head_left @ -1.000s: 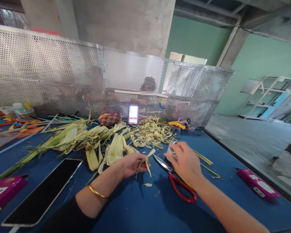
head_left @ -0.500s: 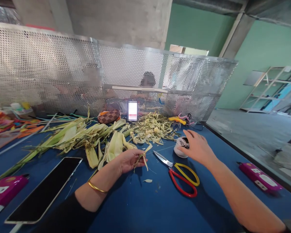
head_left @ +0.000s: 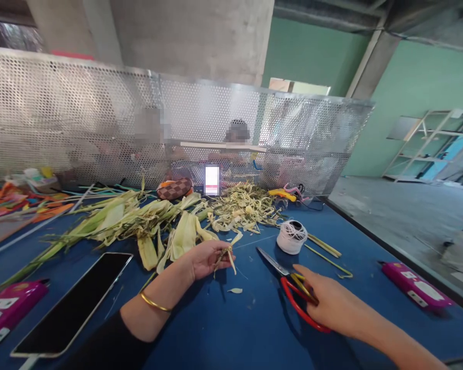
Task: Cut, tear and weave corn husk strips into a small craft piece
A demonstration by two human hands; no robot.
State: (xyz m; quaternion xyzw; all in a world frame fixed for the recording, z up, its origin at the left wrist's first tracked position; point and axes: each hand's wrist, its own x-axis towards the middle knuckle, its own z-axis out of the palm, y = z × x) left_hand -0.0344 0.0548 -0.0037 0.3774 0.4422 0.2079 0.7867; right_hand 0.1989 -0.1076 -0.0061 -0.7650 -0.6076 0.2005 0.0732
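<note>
Right of the husk scrap (head_left: 232, 259) the left hand (head_left: 206, 262) pinched, pretty sure, the right hand (head_left: 330, 300) gripped scissors (head_left: 272, 261) pointing far-left.

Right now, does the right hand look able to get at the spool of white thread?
Probably yes: the spool stands close by, uncovered, though the right hand would likely have to release the scissors first.

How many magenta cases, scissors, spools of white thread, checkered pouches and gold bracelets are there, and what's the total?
Magenta cases: 2
Scissors: 1
White thread spool: 1
Checkered pouch: 1
Gold bracelet: 1
Total: 6
</note>
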